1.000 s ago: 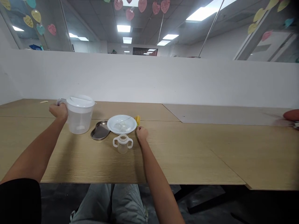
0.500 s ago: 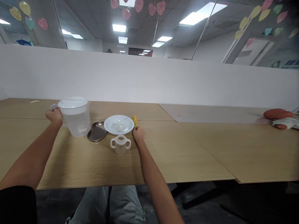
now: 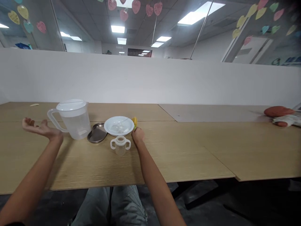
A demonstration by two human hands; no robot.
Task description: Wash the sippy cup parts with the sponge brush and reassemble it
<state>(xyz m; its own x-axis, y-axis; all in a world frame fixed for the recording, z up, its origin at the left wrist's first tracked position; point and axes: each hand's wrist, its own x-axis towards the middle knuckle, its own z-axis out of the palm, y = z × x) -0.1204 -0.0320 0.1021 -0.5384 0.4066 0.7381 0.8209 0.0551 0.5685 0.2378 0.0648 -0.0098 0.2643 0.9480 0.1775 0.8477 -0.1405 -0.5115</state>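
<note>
- The left hand (image 3: 41,129) is spread, palm up with fingers slightly bent, beside the handle of the lidded pitcher (image 3: 76,122); whether its wrist touches is unclear.
- The right hand (image 3: 138,135) is closed on the green lower end of a yellow-topped item (image 3: 134,121), just right of the white plate (image 3: 107,128); its fingertips are hidden.
- Clear pieces (image 3: 119,126) lie in the plate.
- The two-handled cup (image 3: 120,147) stands upright in front of the plate, between the forearms.
- The pitcher, then the metal tray (image 3: 97,134), stand between the left hand and plate.
- A red object (image 3: 278,111) lies far right.
- The tabletop (image 3: 183,150) stretches right of the right hand; its front edge crosses beneath both forearms, and a white wall (image 3: 141,81) rises behind.
</note>
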